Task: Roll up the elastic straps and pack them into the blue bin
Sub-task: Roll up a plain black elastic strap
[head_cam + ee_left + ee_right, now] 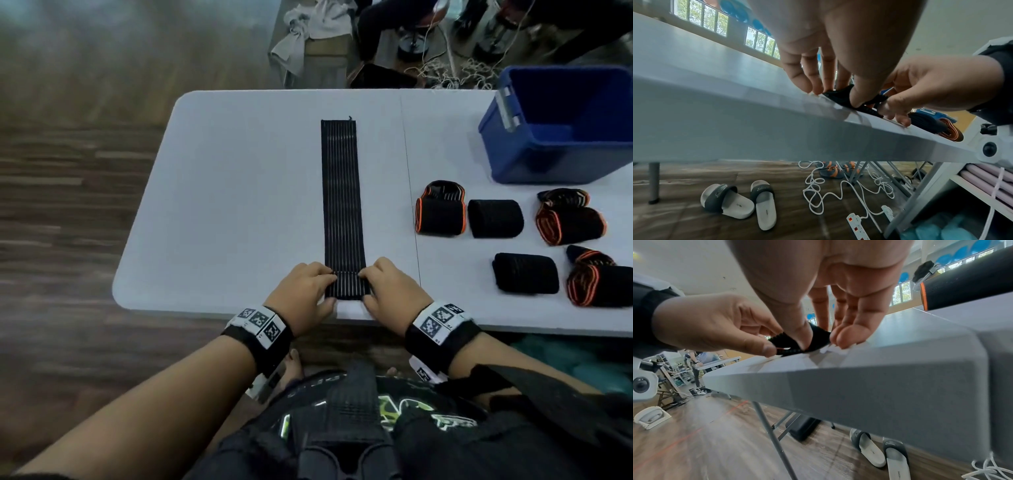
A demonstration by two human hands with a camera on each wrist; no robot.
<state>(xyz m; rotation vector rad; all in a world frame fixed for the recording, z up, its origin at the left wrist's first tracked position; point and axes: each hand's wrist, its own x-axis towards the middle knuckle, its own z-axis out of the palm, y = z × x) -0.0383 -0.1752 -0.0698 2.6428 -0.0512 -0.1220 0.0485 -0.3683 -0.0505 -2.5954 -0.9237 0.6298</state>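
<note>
Pinching the near end of the long black ribbed elastic strap (342, 205) at lower centre, both hands' fingers (325, 274) lifted it; its long axis ran up-frame, the blue plastic bin (561, 161) upper right.

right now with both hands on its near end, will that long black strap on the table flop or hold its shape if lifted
Probably floppy: the strap lies fully flat on the table, and its near end bends up where the left hand and right hand pinch it. Likely light, since fingertips alone curl it. Once rolled it may hold shape, like the rolled straps nearby, and might roll.
</note>
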